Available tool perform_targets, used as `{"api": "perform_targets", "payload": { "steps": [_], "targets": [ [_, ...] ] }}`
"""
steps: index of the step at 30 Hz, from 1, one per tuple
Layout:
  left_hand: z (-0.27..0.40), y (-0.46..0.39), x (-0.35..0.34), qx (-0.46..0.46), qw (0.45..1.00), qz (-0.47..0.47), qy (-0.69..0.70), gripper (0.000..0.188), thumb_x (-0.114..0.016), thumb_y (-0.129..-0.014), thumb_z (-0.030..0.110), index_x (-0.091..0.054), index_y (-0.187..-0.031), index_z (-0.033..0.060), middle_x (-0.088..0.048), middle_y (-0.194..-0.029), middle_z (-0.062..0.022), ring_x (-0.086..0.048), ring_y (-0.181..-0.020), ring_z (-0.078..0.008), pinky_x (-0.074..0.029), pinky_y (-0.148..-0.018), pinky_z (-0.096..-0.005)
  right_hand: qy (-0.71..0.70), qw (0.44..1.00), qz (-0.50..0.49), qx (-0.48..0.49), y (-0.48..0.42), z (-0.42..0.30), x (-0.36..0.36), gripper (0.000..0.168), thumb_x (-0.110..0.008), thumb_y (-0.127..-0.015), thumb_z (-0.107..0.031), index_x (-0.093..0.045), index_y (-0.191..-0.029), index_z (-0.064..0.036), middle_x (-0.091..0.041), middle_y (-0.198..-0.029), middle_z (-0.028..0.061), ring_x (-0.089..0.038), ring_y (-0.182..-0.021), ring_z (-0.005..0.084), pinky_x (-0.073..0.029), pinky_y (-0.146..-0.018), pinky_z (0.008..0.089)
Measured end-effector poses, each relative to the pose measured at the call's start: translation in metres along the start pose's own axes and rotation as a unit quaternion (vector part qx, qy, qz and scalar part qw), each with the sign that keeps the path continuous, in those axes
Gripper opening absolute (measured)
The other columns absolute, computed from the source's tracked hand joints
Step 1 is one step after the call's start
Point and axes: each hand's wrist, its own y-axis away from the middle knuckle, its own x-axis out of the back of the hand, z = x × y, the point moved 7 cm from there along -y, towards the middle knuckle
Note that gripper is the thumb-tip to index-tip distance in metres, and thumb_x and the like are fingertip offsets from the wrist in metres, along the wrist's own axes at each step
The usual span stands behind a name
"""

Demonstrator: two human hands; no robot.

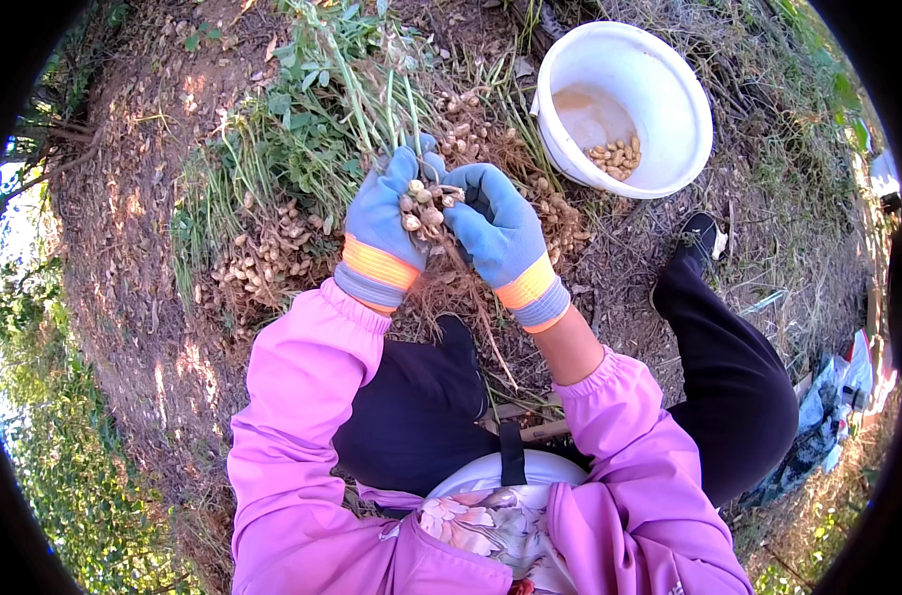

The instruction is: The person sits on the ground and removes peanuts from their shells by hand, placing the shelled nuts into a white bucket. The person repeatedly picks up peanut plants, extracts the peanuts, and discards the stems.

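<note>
My left hand (388, 212), in a blue coated work glove with an orange cuff, grips the stems of a peanut plant (369, 97) just above its roots. A cluster of peanut pods (423, 206) hangs from the roots between both hands. My right hand (494, 216), gloved alike, has its thumb and fingers bent at the right side of this cluster, touching a pod or root there. Its fingertips partly hide what they pinch. Thin roots (488, 320) trail down below the hands.
A white plastic bucket (670, 134) with several loose peanuts (616, 158) inside stands at the upper right. Pulled peanut plants (272, 149) with pods (261, 256) lie on the soil to the left, and more pods (559, 223) lie below the bucket. My shoes are near both.
</note>
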Motion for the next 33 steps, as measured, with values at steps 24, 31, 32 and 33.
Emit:
{"api": "perform_targets", "payload": {
  "steps": [24,31,32,33],
  "targets": [
    [-0.004,0.008,-0.006,0.049,0.998,0.033,-0.013,0.038,-0.046,-0.096,0.03,-0.047,-0.116,-0.0025,-0.049,-0.071,0.0,-0.047,-0.061,-0.0098,-0.039,-0.051,-0.0228,-0.266,0.944,-0.108,-0.165,0.004,-0.001,-0.001,0.014,-0.059,-0.079,0.0,-0.053,-0.091,-0.003,-0.049,-0.065,-0.0009,-0.036,-0.044,0.003,-0.024,-0.037,0.0182],
    [-0.003,0.006,-0.004,0.04,0.997,-0.059,0.007,0.038,-0.047,-0.095,0.029,-0.048,-0.117,-0.0012,-0.054,-0.075,-0.0017,-0.053,-0.067,-0.0115,-0.046,-0.058,-0.0259,-0.319,0.927,-0.134,-0.142,0.006,0.003,-0.002,0.014,-0.059,-0.081,-0.002,-0.054,-0.093,-0.002,-0.05,-0.066,-0.0001,-0.038,-0.045,0.0049,-0.027,-0.037,0.0187],
    [0.0,0.004,-0.001,0.038,0.997,-0.071,0.006,0.037,-0.046,-0.096,0.029,-0.048,-0.118,-0.0008,-0.056,-0.078,-0.0024,-0.056,-0.07,-0.0131,-0.049,-0.061,-0.0279,-0.307,0.933,-0.12,-0.146,0.006,0.003,-0.002,0.014,-0.059,-0.082,-0.003,-0.054,-0.095,-0.002,-0.05,-0.066,-0.0002,-0.04,-0.046,0.0052,-0.028,-0.039,0.0186],
    [0.001,0.004,-0.001,0.036,0.996,-0.083,0.005,0.037,-0.045,-0.096,0.028,-0.049,-0.118,-0.0003,-0.058,-0.08,-0.0032,-0.059,-0.074,-0.0147,-0.052,-0.064,-0.0298,-0.293,0.938,-0.105,-0.15,0.006,0.002,-0.004,0.015,-0.058,-0.083,-0.004,-0.054,-0.096,-0.003,-0.05,-0.066,-0.0002,-0.041,-0.047,0.0055,-0.029,-0.04,0.0185]
  ]
}}
